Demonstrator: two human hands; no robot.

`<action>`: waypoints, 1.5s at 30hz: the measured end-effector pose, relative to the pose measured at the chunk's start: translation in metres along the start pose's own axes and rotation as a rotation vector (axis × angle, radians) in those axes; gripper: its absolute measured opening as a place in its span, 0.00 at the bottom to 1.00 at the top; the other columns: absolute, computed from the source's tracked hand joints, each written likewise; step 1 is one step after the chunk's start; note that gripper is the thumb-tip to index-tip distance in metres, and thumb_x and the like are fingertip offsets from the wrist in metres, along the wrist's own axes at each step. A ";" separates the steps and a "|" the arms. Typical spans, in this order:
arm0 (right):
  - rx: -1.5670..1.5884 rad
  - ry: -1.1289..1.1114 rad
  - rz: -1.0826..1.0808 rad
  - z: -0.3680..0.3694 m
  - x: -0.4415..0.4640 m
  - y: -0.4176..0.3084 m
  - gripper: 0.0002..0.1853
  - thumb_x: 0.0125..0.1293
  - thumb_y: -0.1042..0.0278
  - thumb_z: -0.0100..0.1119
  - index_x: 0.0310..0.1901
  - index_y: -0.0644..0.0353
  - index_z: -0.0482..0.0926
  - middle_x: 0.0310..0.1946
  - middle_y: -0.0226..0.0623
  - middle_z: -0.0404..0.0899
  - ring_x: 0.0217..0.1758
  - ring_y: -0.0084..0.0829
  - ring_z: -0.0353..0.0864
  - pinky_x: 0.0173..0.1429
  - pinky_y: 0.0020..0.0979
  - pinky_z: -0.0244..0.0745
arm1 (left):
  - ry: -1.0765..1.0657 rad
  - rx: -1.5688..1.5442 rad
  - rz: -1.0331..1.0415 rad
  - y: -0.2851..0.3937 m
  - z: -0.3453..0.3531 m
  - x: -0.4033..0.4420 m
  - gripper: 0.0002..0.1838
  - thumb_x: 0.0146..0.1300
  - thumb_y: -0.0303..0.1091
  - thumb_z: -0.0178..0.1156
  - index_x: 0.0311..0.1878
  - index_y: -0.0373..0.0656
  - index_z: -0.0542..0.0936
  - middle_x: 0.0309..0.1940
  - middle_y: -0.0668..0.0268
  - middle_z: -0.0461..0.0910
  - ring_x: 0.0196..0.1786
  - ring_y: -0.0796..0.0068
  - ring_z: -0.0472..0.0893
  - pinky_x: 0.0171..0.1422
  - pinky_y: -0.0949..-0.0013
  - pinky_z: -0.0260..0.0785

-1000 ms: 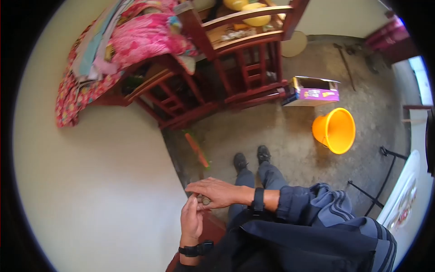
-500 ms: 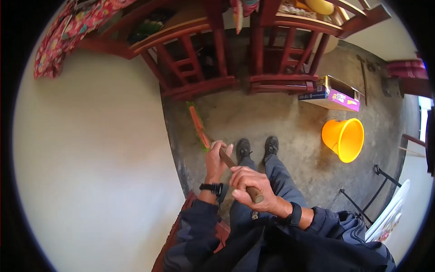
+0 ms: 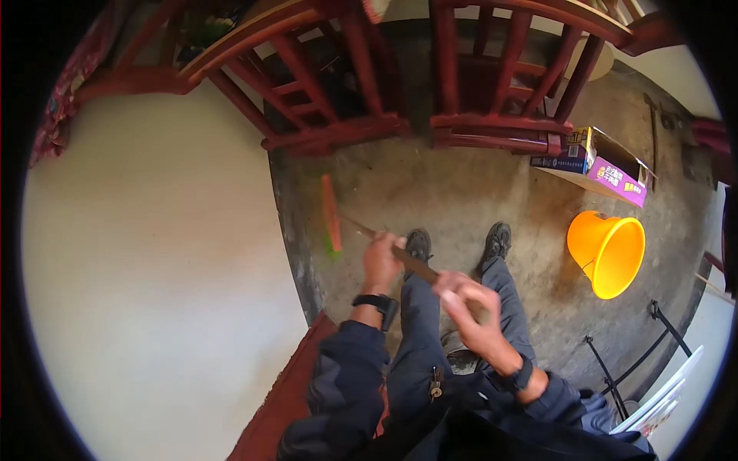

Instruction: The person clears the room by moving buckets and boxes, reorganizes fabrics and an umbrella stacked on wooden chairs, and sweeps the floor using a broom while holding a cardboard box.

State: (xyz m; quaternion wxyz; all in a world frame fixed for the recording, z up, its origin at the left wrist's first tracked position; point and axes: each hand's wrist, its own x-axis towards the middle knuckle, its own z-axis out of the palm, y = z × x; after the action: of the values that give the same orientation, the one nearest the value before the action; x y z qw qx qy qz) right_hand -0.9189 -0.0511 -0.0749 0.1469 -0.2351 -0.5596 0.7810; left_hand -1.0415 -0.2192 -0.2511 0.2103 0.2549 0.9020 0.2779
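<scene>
1. Two bare hands grip a long-handled broom above a concrete floor (image 3: 453, 188), both closed around its brown handle (image 3: 416, 265).
2. The right hand (image 3: 473, 307) clasps the handle near its top end; the left hand (image 3: 382, 260) holds it lower, at 10 o'clock from the right.
3. The broom's orange head (image 3: 331, 213), edged in green, lies between 10 and 11 o'clock from the left hand; blur hides whether it touches the floor.
4. A yellow-orange bucket (image 3: 588, 244) stands at 2 o'clock from the right hand, just below an open purple-and-blue box (image 3: 621, 183).
5. Red wooden chairs (image 3: 500, 132) line the scene from 11 to 1 o'clock.
</scene>
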 end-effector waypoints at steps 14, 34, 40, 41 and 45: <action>0.006 -0.373 -0.224 -0.135 -0.032 -0.100 0.18 0.59 0.72 0.73 0.21 0.61 0.70 0.22 0.33 0.72 0.30 0.36 0.77 0.53 0.41 0.76 | -0.154 -0.054 -0.107 0.172 0.005 -0.032 0.12 0.64 0.35 0.66 0.31 0.40 0.74 0.31 0.55 0.75 0.37 0.47 0.77 0.41 0.53 0.69; -0.408 -0.352 -0.313 -0.107 -0.117 -0.202 0.19 0.62 0.69 0.72 0.20 0.58 0.70 0.20 0.31 0.74 0.29 0.35 0.79 0.41 0.35 0.72 | -0.195 -0.374 0.107 0.228 0.025 -0.100 0.11 0.61 0.37 0.69 0.32 0.42 0.79 0.33 0.56 0.79 0.37 0.51 0.80 0.43 0.57 0.72; -0.484 -0.280 -0.217 -0.111 -0.114 -0.173 0.18 0.64 0.69 0.70 0.22 0.60 0.71 0.23 0.34 0.77 0.31 0.37 0.79 0.43 0.36 0.72 | -0.267 -0.182 0.116 0.196 0.048 -0.104 0.12 0.58 0.38 0.73 0.34 0.42 0.81 0.37 0.56 0.82 0.42 0.53 0.82 0.47 0.58 0.75; -0.540 -0.286 -0.213 -0.109 -0.113 -0.182 0.18 0.62 0.66 0.73 0.22 0.59 0.72 0.22 0.33 0.75 0.30 0.38 0.77 0.42 0.36 0.72 | -0.245 -0.259 0.136 0.204 0.057 -0.102 0.12 0.58 0.38 0.73 0.35 0.42 0.82 0.39 0.56 0.82 0.43 0.54 0.83 0.49 0.59 0.75; -0.632 -0.431 -0.340 -0.136 -0.083 -0.216 0.19 0.60 0.52 0.73 0.43 0.56 0.79 0.39 0.36 0.81 0.45 0.43 0.80 0.54 0.39 0.73 | -0.342 -0.319 0.186 0.265 0.038 -0.063 0.13 0.57 0.40 0.71 0.40 0.44 0.83 0.47 0.60 0.83 0.51 0.60 0.83 0.57 0.63 0.73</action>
State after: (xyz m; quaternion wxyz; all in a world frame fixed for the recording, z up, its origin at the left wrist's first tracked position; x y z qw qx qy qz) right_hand -0.7836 0.0891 0.1099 0.0739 -0.0039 -0.8206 0.5667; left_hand -0.8822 -0.0511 -0.1037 0.3708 0.3436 0.7707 0.3878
